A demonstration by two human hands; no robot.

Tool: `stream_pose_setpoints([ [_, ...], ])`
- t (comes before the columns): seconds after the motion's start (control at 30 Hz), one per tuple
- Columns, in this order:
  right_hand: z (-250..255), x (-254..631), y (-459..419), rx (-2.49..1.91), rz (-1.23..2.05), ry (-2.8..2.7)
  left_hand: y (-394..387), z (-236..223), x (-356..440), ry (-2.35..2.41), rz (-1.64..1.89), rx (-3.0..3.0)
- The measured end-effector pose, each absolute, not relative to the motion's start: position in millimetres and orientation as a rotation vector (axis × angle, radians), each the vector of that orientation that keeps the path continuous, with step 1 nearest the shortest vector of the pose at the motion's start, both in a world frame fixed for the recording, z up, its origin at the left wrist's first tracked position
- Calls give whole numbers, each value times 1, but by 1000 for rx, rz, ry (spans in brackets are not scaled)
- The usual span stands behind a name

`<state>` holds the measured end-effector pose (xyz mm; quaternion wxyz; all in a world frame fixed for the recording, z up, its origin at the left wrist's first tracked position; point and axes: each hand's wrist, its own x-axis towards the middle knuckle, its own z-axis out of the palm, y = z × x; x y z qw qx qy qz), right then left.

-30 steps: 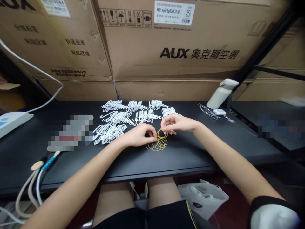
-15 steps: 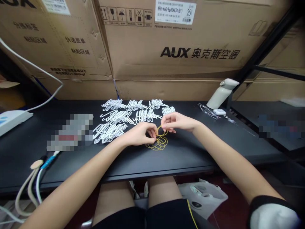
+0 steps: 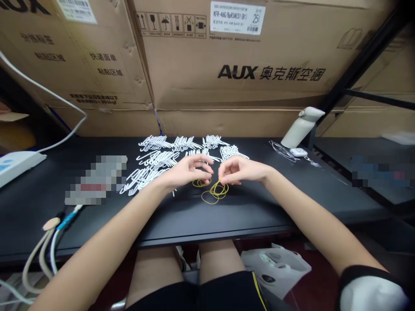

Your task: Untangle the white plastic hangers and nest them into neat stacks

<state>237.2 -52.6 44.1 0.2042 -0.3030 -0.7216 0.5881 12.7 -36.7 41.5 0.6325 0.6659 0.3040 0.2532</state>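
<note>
My right hand (image 3: 240, 169) pinches thin yellow rubber bands (image 3: 219, 189), whose loops hang down to the desk top. To the left, my left hand (image 3: 194, 168) has its fingers bent and parted, with nothing plainly between them. Just under its fingertips is another yellow loop (image 3: 201, 184); whether it touches the hand I cannot tell. White wire hooks (image 3: 157, 158) lie in several small piles behind and left of my hands, partly covered by the left one. One pile (image 3: 231, 152) sits right behind my right hand.
A black desk (image 3: 194, 220) runs across. On it stand a white bottle (image 3: 301, 129), glasses (image 3: 281, 150) and a small white case (image 3: 298, 152) at right. A blurred-out device (image 3: 97, 179) with a cable and a white power strip (image 3: 19, 164) lie left. Cardboard boxes (image 3: 240, 95) wall the back.
My left hand has moved slightly left and up, away from the right one, and its fingers have parted. The yellow loops have spread into two groups. My right hand keeps its pinch.
</note>
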Motion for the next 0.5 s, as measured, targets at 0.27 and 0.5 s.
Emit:
stream_pose_setpoints([
  [0.27,39,226,-57,-857,1490,-1861,-38,40,15,647,687,1492],
  [0.5,35,215,-62,-867,1275,-1805,-40,40,19,718,695,1479],
])
